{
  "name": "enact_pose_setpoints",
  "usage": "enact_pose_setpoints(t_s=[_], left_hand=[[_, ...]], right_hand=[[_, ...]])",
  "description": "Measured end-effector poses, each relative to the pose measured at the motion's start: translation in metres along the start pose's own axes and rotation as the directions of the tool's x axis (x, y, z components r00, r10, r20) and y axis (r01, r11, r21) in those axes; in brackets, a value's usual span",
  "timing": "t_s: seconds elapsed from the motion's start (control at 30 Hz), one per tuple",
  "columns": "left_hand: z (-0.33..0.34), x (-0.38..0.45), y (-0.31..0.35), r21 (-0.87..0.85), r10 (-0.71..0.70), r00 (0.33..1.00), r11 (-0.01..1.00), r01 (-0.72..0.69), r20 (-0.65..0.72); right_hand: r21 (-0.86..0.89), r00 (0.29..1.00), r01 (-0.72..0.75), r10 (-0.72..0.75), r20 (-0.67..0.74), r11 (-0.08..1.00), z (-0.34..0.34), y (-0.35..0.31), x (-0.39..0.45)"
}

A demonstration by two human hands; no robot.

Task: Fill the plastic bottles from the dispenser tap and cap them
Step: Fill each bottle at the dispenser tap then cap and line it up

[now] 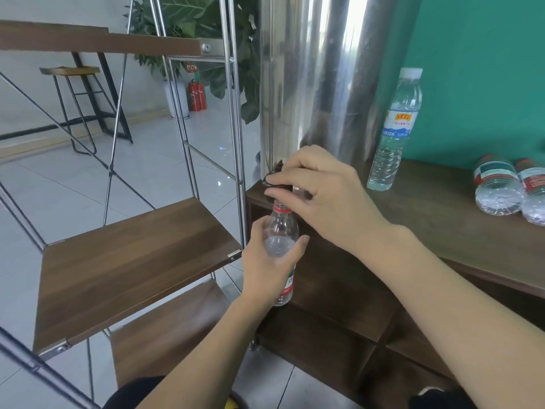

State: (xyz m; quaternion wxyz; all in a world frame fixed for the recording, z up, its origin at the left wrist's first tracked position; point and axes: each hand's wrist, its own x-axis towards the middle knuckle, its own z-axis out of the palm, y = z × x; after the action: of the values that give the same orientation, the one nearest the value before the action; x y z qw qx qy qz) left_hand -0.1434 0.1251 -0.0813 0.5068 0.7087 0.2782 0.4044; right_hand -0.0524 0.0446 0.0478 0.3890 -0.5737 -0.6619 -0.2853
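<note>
A tall steel dispenser (318, 75) stands at the left end of a dark wooden cabinet (442, 219). Beside it, to the left, is a metal-framed shelf unit (132, 261) with wooden boards. Four plastic bottles are in view. One, the open bottle (280, 231), is held upright just under the black tap (272, 180), its neck close below the spout; the left hand (267, 267) wraps around its body from below. The right hand (321, 193) sits directly above the bottle's mouth, fingers curled around the tap. One capped bottle (395, 128) stands upright on the cabinet, and two lying bottles (498, 187) rest on their sides further right.
</note>
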Motion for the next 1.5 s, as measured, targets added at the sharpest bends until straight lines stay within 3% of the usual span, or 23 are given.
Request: enact_pose_setpoints(t_s=[0.17,0.33,0.47,0.6,0.87,1.5], left_hand=[[-0.001,0.001,-0.003,-0.028,-0.002,1.000,1.000,0.002,0.018],[-0.001,0.003,-0.004,0.041,0.013,1.000,0.999,-0.013,-0.008],[0.000,0.007,-0.008,0.053,0.032,0.999,0.998,-0.030,-0.024],[0.001,0.009,-0.010,0.083,0.062,0.998,0.995,-0.059,-0.028],[0.002,0.005,-0.008,0.095,0.062,0.997,0.994,-0.057,-0.045],[0.003,0.002,0.000,0.136,0.036,0.998,0.990,-0.030,-0.043]], right_hand=[[0.040,0.981,-0.156,0.160,-0.106,0.987,-0.014,0.015,-0.027],[-0.100,0.934,-0.344,0.328,-0.143,0.934,-0.026,0.054,-0.070],[-0.201,0.856,-0.511,0.516,-0.029,0.836,-0.034,0.075,-0.088],[-0.193,0.789,-0.595,0.613,0.049,0.780,-0.040,0.076,-0.090],[-0.278,0.715,-0.607,0.665,0.216,0.744,-0.040,0.077,-0.092],[-0.267,0.715,-0.601,0.656,0.241,0.753,-0.039,0.077,-0.092]])
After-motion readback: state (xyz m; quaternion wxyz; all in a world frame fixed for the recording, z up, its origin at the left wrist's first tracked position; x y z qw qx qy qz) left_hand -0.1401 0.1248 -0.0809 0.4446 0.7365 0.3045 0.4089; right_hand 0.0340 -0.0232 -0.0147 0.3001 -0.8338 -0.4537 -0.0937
